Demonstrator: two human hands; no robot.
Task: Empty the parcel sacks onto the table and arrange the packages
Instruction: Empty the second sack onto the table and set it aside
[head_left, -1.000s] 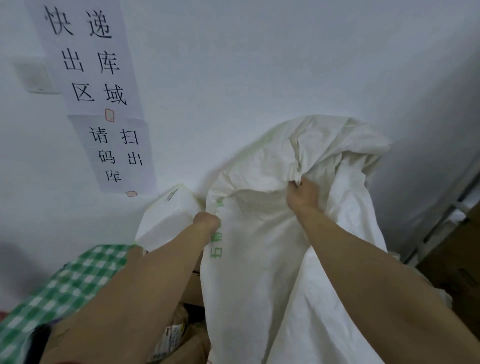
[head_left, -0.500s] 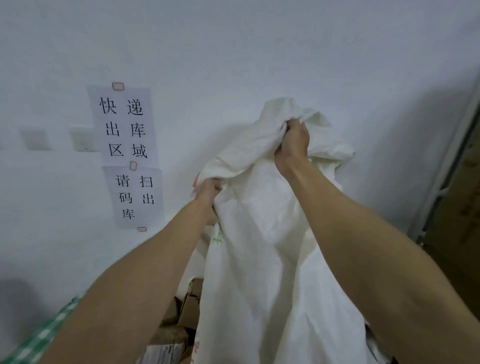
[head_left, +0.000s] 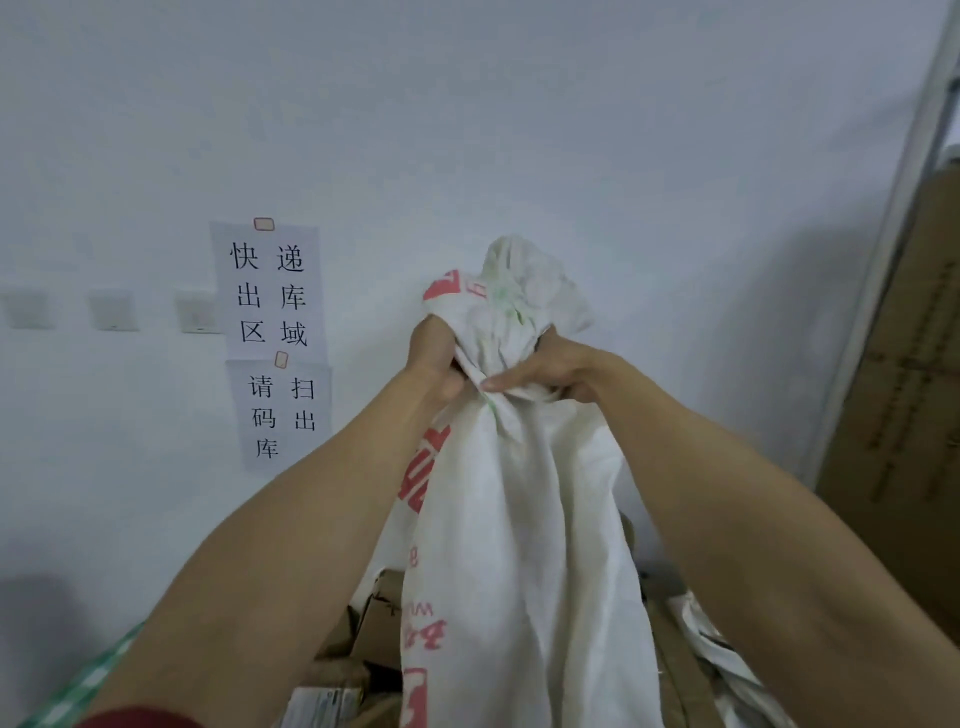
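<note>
Grip converged, left hand (head_left: 434, 358), right hand (head_left: 548, 370), sack (head_left: 519, 519)

Hanging sack (head_left: 519, 519) fills centre; wall (head_left: 519, 104) behind; boxes (head_left: 379, 623) piled below; cardboard (head_left: 909, 389) blocks right; left open.

left hand (head_left: 434, 358) + right hand (head_left: 545, 371) grip sack (head_left: 519, 519) neck; cardboard packages (head_left: 379, 629) below
</note>
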